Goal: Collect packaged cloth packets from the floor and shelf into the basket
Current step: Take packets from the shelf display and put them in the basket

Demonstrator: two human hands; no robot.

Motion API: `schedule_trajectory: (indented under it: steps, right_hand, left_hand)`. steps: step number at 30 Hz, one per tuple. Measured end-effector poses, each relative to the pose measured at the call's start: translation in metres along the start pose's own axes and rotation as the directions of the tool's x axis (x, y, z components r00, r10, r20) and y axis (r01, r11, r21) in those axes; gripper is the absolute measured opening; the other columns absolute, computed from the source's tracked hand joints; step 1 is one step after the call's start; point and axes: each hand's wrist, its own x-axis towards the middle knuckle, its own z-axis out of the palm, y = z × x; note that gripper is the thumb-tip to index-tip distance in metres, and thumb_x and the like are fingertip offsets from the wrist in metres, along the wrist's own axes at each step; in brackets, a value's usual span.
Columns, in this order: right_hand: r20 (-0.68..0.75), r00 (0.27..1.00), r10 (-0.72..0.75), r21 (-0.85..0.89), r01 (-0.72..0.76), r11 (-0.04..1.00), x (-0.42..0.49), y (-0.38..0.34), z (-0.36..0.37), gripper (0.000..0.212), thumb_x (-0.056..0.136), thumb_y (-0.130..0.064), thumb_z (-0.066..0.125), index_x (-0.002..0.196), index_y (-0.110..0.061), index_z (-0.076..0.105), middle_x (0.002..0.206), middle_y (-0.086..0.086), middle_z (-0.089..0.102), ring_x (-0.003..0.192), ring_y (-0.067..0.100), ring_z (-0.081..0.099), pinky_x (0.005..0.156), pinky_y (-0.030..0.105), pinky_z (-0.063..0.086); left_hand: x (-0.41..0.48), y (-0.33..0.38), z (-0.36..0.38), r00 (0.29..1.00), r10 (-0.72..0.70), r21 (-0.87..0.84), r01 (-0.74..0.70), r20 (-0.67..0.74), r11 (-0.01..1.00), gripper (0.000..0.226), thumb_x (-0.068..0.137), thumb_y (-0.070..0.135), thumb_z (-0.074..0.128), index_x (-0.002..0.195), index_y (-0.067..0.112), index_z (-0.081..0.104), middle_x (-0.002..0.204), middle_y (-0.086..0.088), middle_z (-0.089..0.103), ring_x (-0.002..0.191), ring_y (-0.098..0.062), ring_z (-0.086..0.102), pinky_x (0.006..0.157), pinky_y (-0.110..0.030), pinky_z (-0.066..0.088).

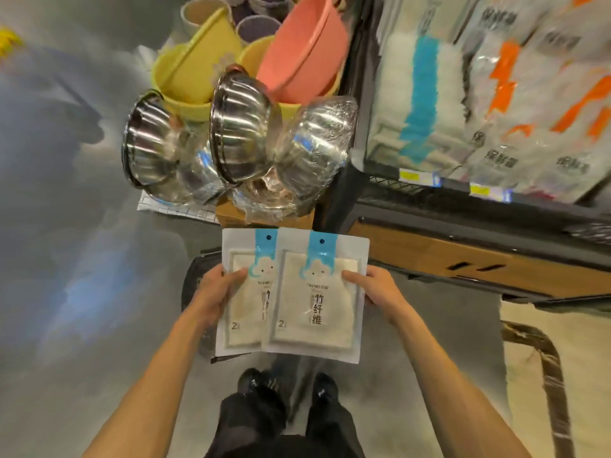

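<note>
Packets fill our view: we hold two cloth packets side by side above the dark basket [195,285] on the floor. Our left hand [216,292] has its grip closed on the left packet [243,292]; our right hand [380,289] grips the right packet [317,299], which overlaps the left one. Shelf [463,239] stands far right.

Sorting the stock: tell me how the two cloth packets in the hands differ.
The left packet is held by the left hand and lies partly underneath; the right packet, held by the right hand, overlaps it and shows its whole front. Both are white with a blue header strip and cloud face.
</note>
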Motion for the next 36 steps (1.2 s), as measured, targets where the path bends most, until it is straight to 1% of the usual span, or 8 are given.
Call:
schedule_trajectory:
  steps: [2, 5, 12, 20, 23, 28, 32, 36]
  right_hand:
    - [0.005, 1.0, -0.03, 0.0, 0.03, 1.0, -0.016, -0.005, -0.029, 0.014, 0.091, -0.031, 0.069, 0.103, -0.024, 0.071, 0.094, -0.011, 0.077, 0.085, 0.006, 0.073, 0.072, 0.028, 0.056]
    - [-0.001, 0.998, -0.069, -0.012, 0.069, 0.998, -0.033, -0.008, -0.069, 0.014, 0.092, -0.034, 0.069, 0.103, -0.027, 0.072, 0.096, -0.014, 0.076, 0.091, 0.007, 0.072, 0.082, 0.033, 0.056]
    - [-0.01, 0.987, -0.158, -0.005, 0.158, 0.987, -0.055, -0.006, -0.146, 0.024, 0.088, -0.035, 0.072, 0.106, -0.018, 0.073, 0.102, -0.007, 0.076, 0.097, 0.013, 0.071, 0.083, 0.034, 0.053]
    - [0.058, 0.977, -0.205, -0.079, 0.209, 0.975, -0.049, -0.01, -0.197, 0.023, 0.083, -0.031, 0.078, 0.104, -0.024, 0.071, 0.106, -0.004, 0.075, 0.1, 0.014, 0.069, 0.088, 0.038, 0.056]
    - [0.018, 0.97, -0.244, -0.015, 0.244, 0.97, -0.042, -0.018, -0.211, 0.022, 0.086, -0.029, 0.075, 0.107, -0.022, 0.071, 0.106, -0.006, 0.075, 0.099, 0.011, 0.07, 0.087, 0.036, 0.057]
    - [-0.019, 0.951, -0.309, 0.01, 0.309, 0.951, -0.022, -0.043, -0.231, 0.015, 0.09, -0.024, 0.072, 0.104, -0.021, 0.072, 0.102, -0.01, 0.074, 0.092, 0.004, 0.07, 0.067, 0.015, 0.052]
    - [-0.041, 0.932, -0.359, 0.017, 0.36, 0.933, -0.001, -0.063, -0.244, 0.022, 0.092, -0.02, 0.07, 0.113, -0.016, 0.072, 0.105, -0.008, 0.074, 0.095, 0.004, 0.071, 0.068, 0.015, 0.054]
    - [-0.053, 0.914, -0.403, 0.015, 0.405, 0.914, 0.022, -0.09, -0.25, 0.02, 0.093, -0.018, 0.069, 0.113, -0.017, 0.07, 0.104, -0.009, 0.074, 0.092, 0.0, 0.07, 0.072, 0.016, 0.056]
  left_hand:
    - [-0.017, 0.009, 0.025, 0.999, 0.022, -0.001, -0.022, 0.031, 1.0, 0.012, 0.093, 0.013, 0.069, 0.105, 0.012, 0.067, 0.101, -0.013, 0.077, 0.09, -0.031, 0.074, 0.076, -0.048, 0.061]
    - [-0.04, 0.021, 0.061, 0.994, 0.074, -0.03, -0.072, 0.077, 0.997, 0.014, 0.094, 0.011, 0.067, 0.108, 0.01, 0.066, 0.102, -0.013, 0.076, 0.09, -0.029, 0.074, 0.075, -0.042, 0.063]
    - [-0.072, 0.033, 0.124, 0.977, 0.183, -0.022, -0.181, 0.107, 0.983, 0.025, 0.094, 0.013, 0.066, 0.118, 0.009, 0.064, 0.11, -0.014, 0.075, 0.101, -0.033, 0.072, 0.087, -0.05, 0.058]
    - [-0.085, 0.039, 0.159, 0.975, 0.202, -0.049, -0.198, 0.091, 0.979, 0.029, 0.095, 0.013, 0.064, 0.123, 0.007, 0.062, 0.112, -0.014, 0.074, 0.103, -0.032, 0.072, 0.087, -0.05, 0.057]
    - [-0.084, 0.045, 0.162, 0.974, 0.212, -0.039, -0.209, 0.081, 0.977, 0.031, 0.095, 0.015, 0.065, 0.124, 0.007, 0.061, 0.112, -0.013, 0.075, 0.103, -0.031, 0.072, 0.086, -0.05, 0.058]
    - [-0.066, 0.056, 0.155, 0.974, 0.226, -0.077, -0.225, -0.003, 0.971, 0.031, 0.094, 0.015, 0.066, 0.123, 0.007, 0.062, 0.11, -0.015, 0.075, 0.102, -0.033, 0.072, 0.084, -0.049, 0.059]
    - [-0.051, 0.062, 0.153, 0.973, 0.224, -0.138, -0.229, -0.048, 0.964, 0.029, 0.09, 0.014, 0.068, 0.118, 0.008, 0.064, 0.103, -0.012, 0.077, 0.091, -0.026, 0.075, 0.065, -0.037, 0.063]
    - [-0.031, 0.076, 0.156, 0.971, 0.211, -0.186, -0.229, -0.111, 0.955, 0.026, 0.093, 0.01, 0.067, 0.119, 0.006, 0.064, 0.105, -0.014, 0.076, 0.094, -0.03, 0.074, 0.07, -0.041, 0.061]
